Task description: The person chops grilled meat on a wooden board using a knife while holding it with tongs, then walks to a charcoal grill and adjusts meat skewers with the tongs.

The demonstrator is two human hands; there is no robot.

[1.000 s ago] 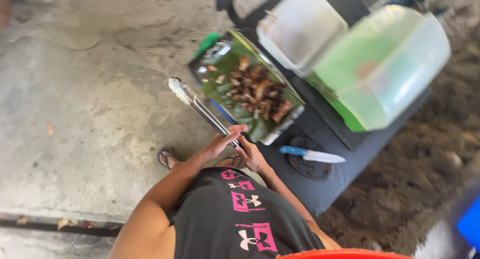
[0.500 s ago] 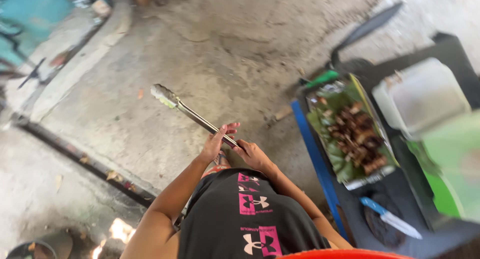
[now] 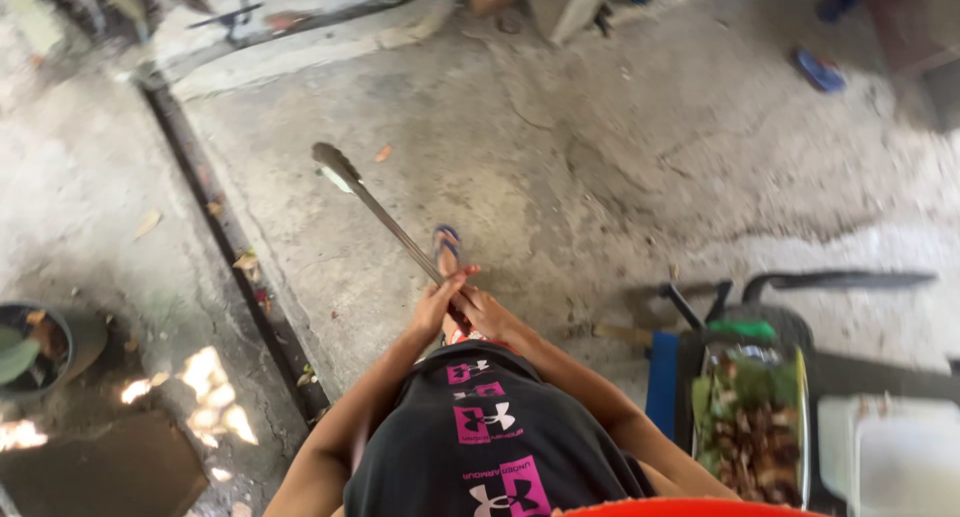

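Observation:
Both of my hands grip the handle end of a pair of long metal tongs [image 3: 375, 207] in front of my black shirt. My left hand [image 3: 438, 305] wraps the handle from the left and my right hand [image 3: 484, 315] holds it from the right. The tongs point up and to the left over the concrete floor, their tips closed together with nothing between them. My foot in a blue sandal [image 3: 447, 247] shows just beyond the hands.
At the lower right stands a metal tray [image 3: 798, 407] lined with green leaf and heaped with grilled meat pieces, beside a white plastic container [image 3: 890, 457]. A drain groove [image 3: 230, 247] runs down the floor on the left. A dark pot [image 3: 30, 347] sits at the far left.
The view has swung left, so the tray and containers slid to the lower right and the knife left the frame. Both hands kept their grip on the tongs.

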